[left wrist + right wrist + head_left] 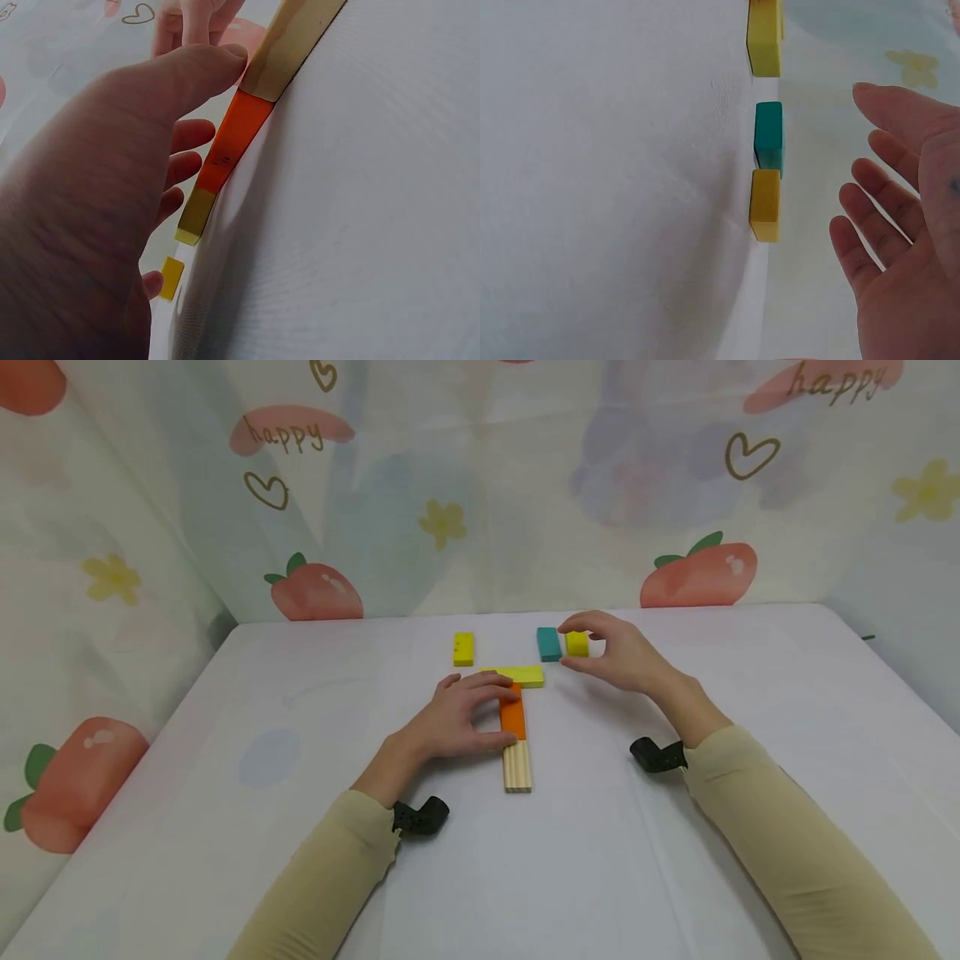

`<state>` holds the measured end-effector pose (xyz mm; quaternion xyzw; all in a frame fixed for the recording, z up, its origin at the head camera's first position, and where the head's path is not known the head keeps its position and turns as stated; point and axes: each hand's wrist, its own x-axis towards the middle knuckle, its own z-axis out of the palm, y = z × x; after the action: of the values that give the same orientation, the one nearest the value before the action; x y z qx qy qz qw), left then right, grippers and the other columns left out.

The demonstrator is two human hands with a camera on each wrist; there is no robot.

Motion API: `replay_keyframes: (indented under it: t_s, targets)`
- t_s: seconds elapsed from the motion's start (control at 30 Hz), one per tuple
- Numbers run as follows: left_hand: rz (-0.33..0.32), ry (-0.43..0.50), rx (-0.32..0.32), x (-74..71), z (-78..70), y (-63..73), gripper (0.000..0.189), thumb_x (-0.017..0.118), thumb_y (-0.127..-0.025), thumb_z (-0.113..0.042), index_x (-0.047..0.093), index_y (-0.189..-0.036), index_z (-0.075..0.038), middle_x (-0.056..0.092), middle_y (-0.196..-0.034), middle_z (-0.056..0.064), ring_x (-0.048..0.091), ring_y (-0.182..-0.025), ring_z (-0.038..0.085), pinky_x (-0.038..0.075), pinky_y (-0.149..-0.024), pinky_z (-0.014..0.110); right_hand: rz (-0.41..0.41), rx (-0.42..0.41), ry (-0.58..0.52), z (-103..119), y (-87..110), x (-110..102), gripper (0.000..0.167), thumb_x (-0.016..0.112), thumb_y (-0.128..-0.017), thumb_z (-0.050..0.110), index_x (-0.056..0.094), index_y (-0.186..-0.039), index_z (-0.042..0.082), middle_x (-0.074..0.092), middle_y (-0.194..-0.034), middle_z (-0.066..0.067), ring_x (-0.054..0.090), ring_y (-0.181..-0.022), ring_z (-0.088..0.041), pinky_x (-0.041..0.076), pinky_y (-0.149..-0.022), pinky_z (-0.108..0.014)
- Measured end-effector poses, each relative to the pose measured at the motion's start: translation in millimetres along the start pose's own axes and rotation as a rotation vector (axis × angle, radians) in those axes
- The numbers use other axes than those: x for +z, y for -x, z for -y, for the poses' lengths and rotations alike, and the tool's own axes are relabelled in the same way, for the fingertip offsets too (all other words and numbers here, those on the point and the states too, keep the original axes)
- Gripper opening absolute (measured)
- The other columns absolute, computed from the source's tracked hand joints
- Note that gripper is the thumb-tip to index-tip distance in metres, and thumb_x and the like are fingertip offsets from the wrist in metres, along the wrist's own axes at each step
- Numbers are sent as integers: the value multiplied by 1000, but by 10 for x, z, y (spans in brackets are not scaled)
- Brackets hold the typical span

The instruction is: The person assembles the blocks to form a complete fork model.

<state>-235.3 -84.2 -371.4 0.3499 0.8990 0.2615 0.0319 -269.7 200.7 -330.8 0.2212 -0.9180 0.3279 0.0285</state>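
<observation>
Over the middle of the table my left hand (456, 717) reaches from the left across an orange block (513, 720), thumb and fingers apart. Its thumb tip is right by the joint between that block and a plain wooden block (517, 768). A yellow-green block (531, 677) lies crosswise at the far end of the orange one, its left part behind the fingers. Farther back on the right, my right hand (618, 653) hovers with spread, relaxed fingers near a teal block (548, 644) and a yellow block (765, 206); nothing is in its grasp.
Another yellow block (463, 649) lies near the back, left of the teal one. A white cloth covers the table (570, 860). Behind it hangs a printed curtain (510, 560) along the back edge. Both wrists carry small black cameras (423, 817).
</observation>
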Motion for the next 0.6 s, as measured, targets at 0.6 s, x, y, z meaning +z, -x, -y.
replay_keyframes:
  t_s: [0.6]
  targets:
    - [5,-3,-7,-9,17,16,55,76,-89,-46,66,-136,-21,53,-151,-3,39,-146,16,14,-122,58,111,158,-20,-224,-269,-36,53,71,-95,20,54,-142,3,43,-154,-19,38,-141,-41,31,-118,-59]
